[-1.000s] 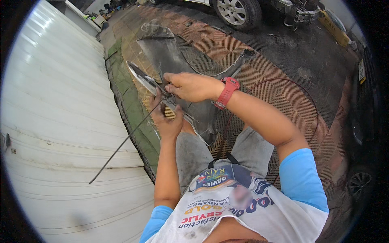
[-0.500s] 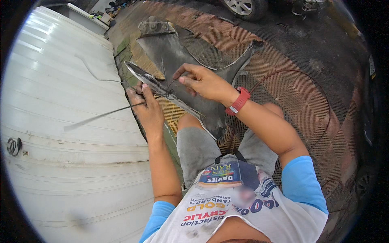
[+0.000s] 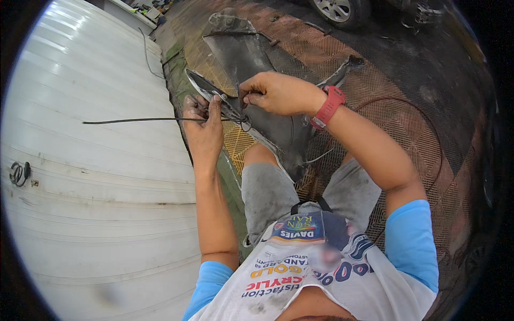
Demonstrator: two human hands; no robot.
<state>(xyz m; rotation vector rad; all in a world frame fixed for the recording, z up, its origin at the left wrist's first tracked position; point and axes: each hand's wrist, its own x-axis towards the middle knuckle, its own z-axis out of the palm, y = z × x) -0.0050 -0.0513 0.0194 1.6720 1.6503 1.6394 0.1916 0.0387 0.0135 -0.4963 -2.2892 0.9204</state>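
A dark grey car fender rests before me, its narrow pale-edged end raised between my hands. My left hand is closed, thumb against that end, with fingers curled around a thin black wire. The wire's long tail sticks out leftward, and a small loop of it hangs by the fender's edge, right of the thumb. My right hand is just right of the loop, thumb and forefinger pinched on what looks like the same wire. Its other fingers are folded, and the pinch itself is partly hidden.
White corrugated panels stand close on my left, with a black coil on them. A dark red hose curves across the patterned mat at right. A car wheel is at the far side.
Both hands and the fender appear further right in view. The wire's left tail has swung up to nearly level. The right fingers, earlier spread with the wire at their tips, are drawn together nearer the loop.
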